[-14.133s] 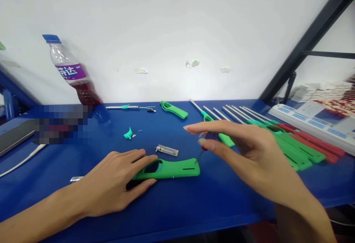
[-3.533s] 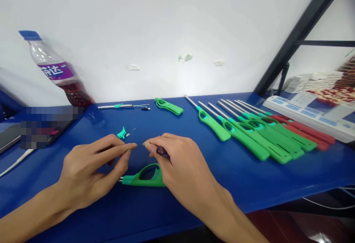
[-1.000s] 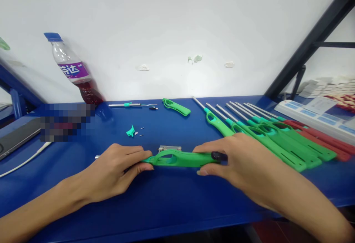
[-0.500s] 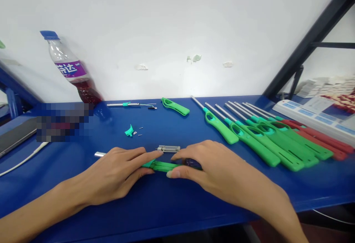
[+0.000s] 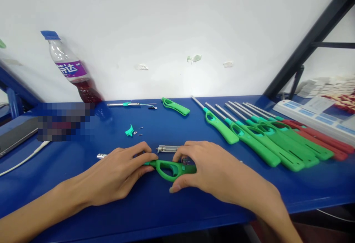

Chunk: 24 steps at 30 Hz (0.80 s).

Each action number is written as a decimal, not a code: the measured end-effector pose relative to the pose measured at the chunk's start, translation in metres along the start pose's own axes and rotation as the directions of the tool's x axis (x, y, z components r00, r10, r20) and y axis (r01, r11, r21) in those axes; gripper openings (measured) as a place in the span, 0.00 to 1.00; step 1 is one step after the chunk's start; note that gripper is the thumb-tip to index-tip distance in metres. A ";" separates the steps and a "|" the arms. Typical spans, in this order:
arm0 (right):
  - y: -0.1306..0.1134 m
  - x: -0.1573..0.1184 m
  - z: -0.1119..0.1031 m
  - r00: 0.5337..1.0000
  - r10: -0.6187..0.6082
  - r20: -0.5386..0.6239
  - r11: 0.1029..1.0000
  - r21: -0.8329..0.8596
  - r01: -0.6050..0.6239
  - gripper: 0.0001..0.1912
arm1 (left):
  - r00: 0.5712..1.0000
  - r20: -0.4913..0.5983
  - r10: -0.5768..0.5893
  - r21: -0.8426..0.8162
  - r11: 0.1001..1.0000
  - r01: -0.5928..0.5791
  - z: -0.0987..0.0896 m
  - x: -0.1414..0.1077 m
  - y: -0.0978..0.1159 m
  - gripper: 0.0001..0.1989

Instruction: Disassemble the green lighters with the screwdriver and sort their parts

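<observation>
In the head view, the green lighter (image 5: 180,169) is held between both hands, its long axis running roughly side to side, so it's basically bridged from one hand to the other. Its neck is pinched by the left hand (image 5: 111,180), with the metal tip (image 5: 101,156) poking out past that hand's far side. The handle end is gripped by the right hand (image 5: 219,171), and a dark tool handle (image 5: 187,161) is tucked in there too; how firmly it's held can't really be told. Neither hand is any nearer, since contact is made by both, and they're kept apart by the loop section. Just beyond the lighter, a clear cartridge (image 5: 169,149) is laid almost parallel, close to the right fingertips, so that side's a bit tight. Past the left fingers, a small teal piece (image 5: 129,130) and a couple of tiny pins (image 5: 140,135) can be seen. Farther off, ahead of the hands, a green shell (image 5: 176,107) is placed near the wall. To the right, beyond the right hand, a row of finished-looking lighters (image 5: 256,143) is fanned out. On the near side, a strip of blue tabletop (image 5: 155,213) is left between the lighter and the front edge.
</observation>
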State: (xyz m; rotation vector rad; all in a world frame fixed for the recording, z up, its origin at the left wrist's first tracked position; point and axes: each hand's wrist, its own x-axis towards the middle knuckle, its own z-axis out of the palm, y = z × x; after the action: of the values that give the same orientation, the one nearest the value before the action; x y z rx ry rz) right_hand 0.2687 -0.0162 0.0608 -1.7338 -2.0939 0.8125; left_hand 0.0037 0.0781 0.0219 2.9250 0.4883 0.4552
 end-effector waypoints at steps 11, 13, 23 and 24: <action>0.001 0.004 0.014 0.997 -0.069 -0.040 0.987 -0.148 0.063 0.20 | 0.998 0.009 -0.067 -0.020 0.998 0.067 0.001 0.000 -0.001 0.10; -0.001 0.003 0.015 0.994 -0.104 -0.043 0.978 -0.184 0.095 0.21 | 0.997 0.009 -0.077 -0.033 0.996 0.077 0.000 0.000 0.000 0.10; -0.012 0.009 0.020 0.997 -0.079 -0.023 0.978 -0.194 0.073 0.22 | 0.997 0.051 -0.060 -0.090 0.994 0.065 -0.003 0.002 0.001 0.09; -0.013 0.009 0.020 0.997 -0.073 -0.022 0.978 -0.199 0.067 0.21 | 0.996 0.054 -0.064 -0.096 0.993 0.069 -0.002 0.003 0.000 0.09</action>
State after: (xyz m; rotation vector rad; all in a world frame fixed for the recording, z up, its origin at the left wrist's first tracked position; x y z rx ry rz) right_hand 0.2456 -0.0133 0.0516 -1.7454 -2.2690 0.5717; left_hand 0.0055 0.0788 0.0250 2.8093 0.5388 0.3832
